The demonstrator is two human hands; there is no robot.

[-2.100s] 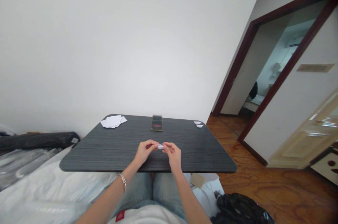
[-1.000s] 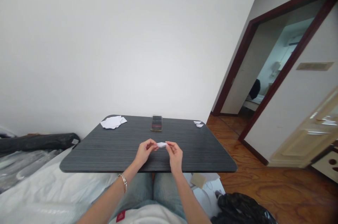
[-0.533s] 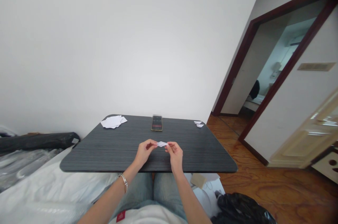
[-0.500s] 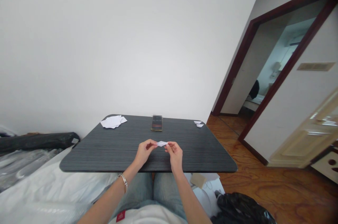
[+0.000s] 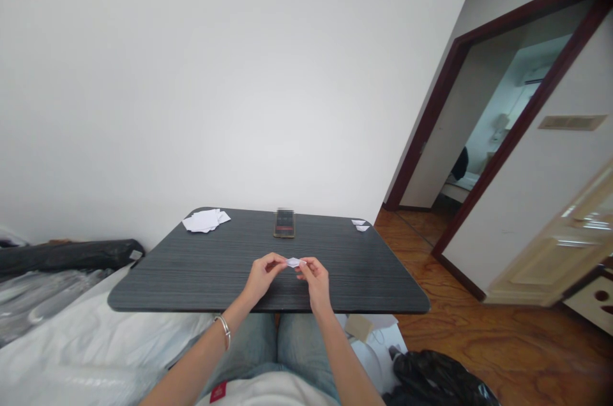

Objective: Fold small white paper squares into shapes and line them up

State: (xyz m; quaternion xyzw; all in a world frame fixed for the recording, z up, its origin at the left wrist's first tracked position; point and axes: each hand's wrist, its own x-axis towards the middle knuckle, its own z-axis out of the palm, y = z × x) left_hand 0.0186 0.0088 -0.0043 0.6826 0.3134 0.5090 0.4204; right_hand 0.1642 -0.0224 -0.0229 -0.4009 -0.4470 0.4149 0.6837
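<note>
Right hand (image 5: 317, 277) is shifting slightly inward; it and left hand (image 5: 261, 272) are pinching folded paper (image 5: 293, 262) over table (image 5: 191, 275), seemingly shaping it; next move is likely calling for light, even pressure.

folded paper (image 5: 293, 262) partly hidden, black bag (image 5: 438, 380) cropped
</note>
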